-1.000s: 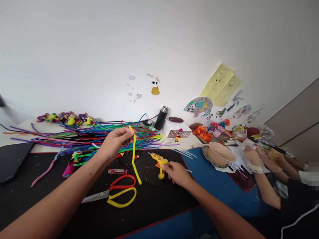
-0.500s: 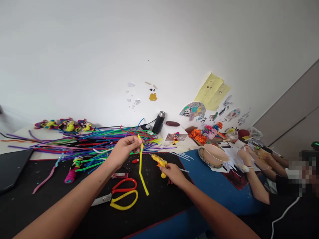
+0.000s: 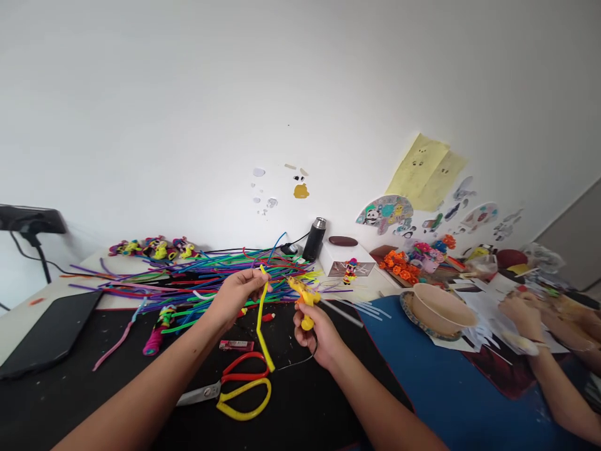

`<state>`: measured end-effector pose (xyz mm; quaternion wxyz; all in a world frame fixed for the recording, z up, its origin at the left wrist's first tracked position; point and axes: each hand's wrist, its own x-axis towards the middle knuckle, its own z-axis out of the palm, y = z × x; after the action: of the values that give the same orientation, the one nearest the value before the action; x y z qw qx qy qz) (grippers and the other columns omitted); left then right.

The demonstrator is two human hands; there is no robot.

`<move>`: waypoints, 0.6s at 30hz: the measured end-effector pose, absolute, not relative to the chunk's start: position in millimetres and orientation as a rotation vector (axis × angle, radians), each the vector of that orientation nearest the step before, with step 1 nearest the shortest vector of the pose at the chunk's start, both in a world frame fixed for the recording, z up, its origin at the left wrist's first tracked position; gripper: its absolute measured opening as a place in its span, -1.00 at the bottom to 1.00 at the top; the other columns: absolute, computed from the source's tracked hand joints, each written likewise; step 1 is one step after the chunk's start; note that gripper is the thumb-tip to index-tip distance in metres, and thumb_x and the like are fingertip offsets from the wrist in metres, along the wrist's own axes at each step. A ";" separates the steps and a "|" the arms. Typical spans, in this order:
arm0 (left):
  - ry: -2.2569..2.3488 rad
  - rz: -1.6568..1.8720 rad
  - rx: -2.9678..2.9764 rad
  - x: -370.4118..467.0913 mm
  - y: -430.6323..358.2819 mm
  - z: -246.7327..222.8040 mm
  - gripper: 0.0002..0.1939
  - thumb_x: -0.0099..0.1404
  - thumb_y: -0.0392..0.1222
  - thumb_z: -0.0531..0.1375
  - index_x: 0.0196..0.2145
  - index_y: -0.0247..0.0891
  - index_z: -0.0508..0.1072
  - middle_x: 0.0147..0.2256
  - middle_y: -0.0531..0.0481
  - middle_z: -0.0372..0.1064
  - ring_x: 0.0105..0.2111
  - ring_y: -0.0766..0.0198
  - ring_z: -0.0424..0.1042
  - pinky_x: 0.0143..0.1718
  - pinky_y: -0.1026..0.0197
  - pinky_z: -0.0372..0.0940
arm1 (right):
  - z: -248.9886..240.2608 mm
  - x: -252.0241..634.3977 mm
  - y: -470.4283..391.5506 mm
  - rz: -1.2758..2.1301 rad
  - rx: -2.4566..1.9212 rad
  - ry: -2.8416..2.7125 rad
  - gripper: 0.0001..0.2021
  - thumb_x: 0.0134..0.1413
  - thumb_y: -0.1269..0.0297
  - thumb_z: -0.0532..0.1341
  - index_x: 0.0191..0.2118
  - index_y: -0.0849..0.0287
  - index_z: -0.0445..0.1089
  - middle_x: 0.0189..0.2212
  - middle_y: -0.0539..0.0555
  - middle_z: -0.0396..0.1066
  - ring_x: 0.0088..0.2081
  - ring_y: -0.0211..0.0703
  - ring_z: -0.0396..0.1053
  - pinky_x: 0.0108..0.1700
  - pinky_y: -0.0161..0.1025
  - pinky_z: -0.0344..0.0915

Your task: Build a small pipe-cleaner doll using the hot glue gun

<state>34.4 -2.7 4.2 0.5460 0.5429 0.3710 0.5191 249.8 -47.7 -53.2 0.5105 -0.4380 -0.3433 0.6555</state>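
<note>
- Head view: left hand (image 3: 239,295) pinches a yellow pipe cleaner (image 3: 260,319) near its top end, thumb against fingertips. Stem is kinked partway, hangs over the black mat (image 3: 291,410); lower end by the scissors (image 3: 218,389), contact unclear.
- Right hand (image 3: 319,331) is wrapped around the handle of a yellow glue gun (image 3: 307,297), nozzle toward the pipe cleaner, gap between. Clear glue stick (image 3: 345,314) out the back; thin cable (image 3: 300,362) below.
- Scissors lie on the mat toward the worktop's (image 3: 21,316) near edge, one red handle, one yellow. Lighter (image 3: 236,346) just beyond.
- Loose multicolored pipe cleaners (image 3: 225,268) spread along the far edge; fuzzy dolls (image 3: 157,248) behind them at the far left corner.
- Far edge, right of the pile: black thermos (image 3: 314,239), white box (image 3: 332,254), small figurine (image 3: 350,272) in front of it.
- Right side: pale bowl (image 3: 441,313) near a co-worker's hand (image 3: 521,311).
</note>
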 end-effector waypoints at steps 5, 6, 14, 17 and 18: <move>0.972 1.261 1.236 26.9 8.8 -6.0 -0.61 0.12 0.15 0.43 -0.52 -0.24 0.56 -0.53 0.00 0.44 -0.57 0.32 0.20 -0.47 0.23 0.14 | -33.2 242.2 -20.3 1.609 -0.889 -0.860 -0.51 -0.03 -0.16 0.44 -0.35 0.20 0.39 -0.54 -0.06 0.42 -0.67 -0.34 0.29 -0.66 -0.38 0.05; 0.991 1.270 1.234 25.3 10.5 -6.8 -0.61 0.12 0.15 0.43 -0.52 -0.25 0.56 -0.54 0.00 0.43 -0.56 0.31 0.21 -0.47 0.22 0.14 | -30.6 239.9 -15.3 1.631 -0.856 -0.835 -0.52 -0.02 -0.16 0.44 -0.32 0.20 0.41 -0.55 -0.07 0.40 -0.67 -0.35 0.27 -0.65 -0.38 0.05; 1.140 1.282 1.281 17.3 14.0 -5.1 -0.61 0.13 0.13 0.43 -0.54 -0.23 0.50 -0.56 0.04 0.41 -0.57 0.33 0.17 -0.47 0.23 0.11 | -42.2 223.8 -6.8 1.715 -0.722 -0.774 -0.55 0.01 -0.08 0.44 -0.16 0.22 0.51 -0.61 -0.11 0.32 -0.69 -0.35 0.19 -0.65 -0.37 -0.04; 1.173 1.261 1.321 19.6 13.3 -5.7 -0.63 0.16 0.11 0.42 -0.52 -0.22 0.50 -0.54 0.04 0.42 -0.55 0.32 0.21 -0.46 0.23 0.13 | -44.0 230.9 -12.4 1.754 -0.706 -0.785 -0.58 -0.01 -0.04 0.45 -0.18 0.22 0.51 -0.62 -0.10 0.34 -0.69 -0.34 0.21 -0.64 -0.37 -0.02; 1.186 1.245 1.331 21.0 12.8 -6.0 -0.63 0.16 0.12 0.42 -0.51 -0.22 0.50 -0.53 0.03 0.43 -0.54 0.30 0.24 -0.46 0.23 0.14 | -42.7 233.8 -14.0 1.752 -0.681 -0.786 -0.60 0.00 -0.03 0.45 -0.20 0.21 0.51 -0.62 -0.11 0.34 -0.69 -0.34 0.20 -0.64 -0.37 -0.02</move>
<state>21.0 12.8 -6.0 0.4651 0.5419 0.4827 0.5070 233.8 -14.0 -42.7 0.5247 -0.2846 -0.3284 0.7320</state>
